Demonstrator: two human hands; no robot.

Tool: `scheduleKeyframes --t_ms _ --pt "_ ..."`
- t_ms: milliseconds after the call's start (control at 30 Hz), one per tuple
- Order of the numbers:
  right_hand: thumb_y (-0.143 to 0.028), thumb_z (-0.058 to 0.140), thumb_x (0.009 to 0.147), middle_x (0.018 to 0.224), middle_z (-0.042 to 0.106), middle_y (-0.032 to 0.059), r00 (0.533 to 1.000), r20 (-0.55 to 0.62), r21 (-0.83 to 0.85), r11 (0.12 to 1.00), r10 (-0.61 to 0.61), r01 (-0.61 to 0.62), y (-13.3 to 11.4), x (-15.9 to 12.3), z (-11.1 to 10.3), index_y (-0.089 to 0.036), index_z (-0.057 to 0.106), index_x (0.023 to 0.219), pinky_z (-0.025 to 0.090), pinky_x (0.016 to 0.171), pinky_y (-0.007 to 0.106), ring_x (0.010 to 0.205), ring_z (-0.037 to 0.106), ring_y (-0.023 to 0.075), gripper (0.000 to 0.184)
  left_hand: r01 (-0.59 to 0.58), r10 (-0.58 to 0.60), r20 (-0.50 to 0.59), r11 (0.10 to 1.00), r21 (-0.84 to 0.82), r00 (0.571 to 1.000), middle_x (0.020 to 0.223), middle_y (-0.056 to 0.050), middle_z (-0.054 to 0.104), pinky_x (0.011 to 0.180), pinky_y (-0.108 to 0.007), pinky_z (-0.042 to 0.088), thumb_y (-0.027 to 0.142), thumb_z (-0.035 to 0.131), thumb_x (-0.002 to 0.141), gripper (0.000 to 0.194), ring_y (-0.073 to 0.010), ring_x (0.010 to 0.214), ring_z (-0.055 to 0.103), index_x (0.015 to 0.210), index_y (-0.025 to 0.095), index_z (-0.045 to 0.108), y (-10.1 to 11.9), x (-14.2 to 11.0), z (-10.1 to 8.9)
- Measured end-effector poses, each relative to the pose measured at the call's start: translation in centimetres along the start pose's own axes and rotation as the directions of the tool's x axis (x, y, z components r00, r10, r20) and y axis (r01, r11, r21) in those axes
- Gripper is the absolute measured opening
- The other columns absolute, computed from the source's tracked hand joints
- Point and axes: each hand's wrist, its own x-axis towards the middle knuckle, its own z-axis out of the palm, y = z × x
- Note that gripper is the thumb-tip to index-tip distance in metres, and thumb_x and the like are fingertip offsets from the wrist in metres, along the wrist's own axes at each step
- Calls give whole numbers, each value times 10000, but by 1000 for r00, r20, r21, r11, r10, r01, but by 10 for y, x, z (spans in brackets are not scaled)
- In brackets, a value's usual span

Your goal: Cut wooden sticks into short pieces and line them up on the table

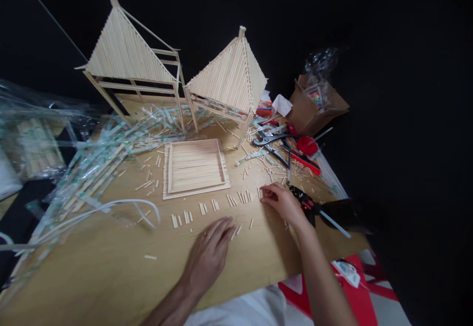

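Note:
My left hand [209, 252] lies flat on the wooden table [111, 267], fingers stretched out and holding nothing, its tips next to a few short cut sticks [238, 229]. My right hand [283, 202] rests further right with fingers curled, pinching at short sticks [260, 193] at the end of a row of small stick bundles [214, 205]. What it holds is too small to name. A flat square panel of sticks [195, 167] lies just beyond the row. Two stick-built roof frames [127, 57] [231, 77] stand at the back.
Heaps of clear plastic wrappers [92, 161] cover the left side. Pliers and cutters with red handles [283, 144] lie at the right, a black tool [305, 202] beside my right hand. A cardboard box [314, 107] stands at the back right. The table's right edge is close.

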Motion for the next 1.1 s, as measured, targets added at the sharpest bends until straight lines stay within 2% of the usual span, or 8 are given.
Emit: scheduleKeyframes --t_ms 267,467,767,933,1100 --pt "-205 644 756 849 566 20 1000 1 12 1000 -7 7 -3 1 0 -212 667 956 461 704 276 743 559 146 202 -1 1 -29 1000 -1 1000 1263 -85 556 953 -371 466 28 375 858 394 -211 1183 481 1193 162 532 2 2 -2" --pt "-223 643 756 853 573 20 1000 14 18 1000 -25 25 1 2 0 -216 665 967 462 708 276 738 566 144 212 7 -7 21 1000 -25 1000 1302 -77 524 977 -381 446 49 380 868 397 -217 1218 447 1219 174 517 0 -2 0" --pt "-262 659 754 861 567 15 999 22 7 1000 -28 28 2 1 -2 -232 659 1008 465 703 267 756 569 147 255 5 -5 13 999 -33 1000 1285 -77 541 969 -381 455 48 376 865 398 -209 1202 461 1213 170 524 0 -1 0" --pt "-277 641 780 890 566 33 999 0 -25 999 -43 43 -9 -2 2 -237 645 1052 454 731 288 798 562 166 275 7 -6 8 999 -45 1000 1274 -86 549 975 -376 451 48 380 857 399 -202 1201 469 1205 167 534 1 1 -2" --pt "-267 664 774 907 554 32 990 63 -67 990 -123 128 -26 1 18 -260 635 1074 449 746 285 813 554 168 302 13 -13 6 999 -40 1000 1275 -85 548 971 -369 452 48 372 860 404 -201 1202 467 1208 177 533 1 2 -2"
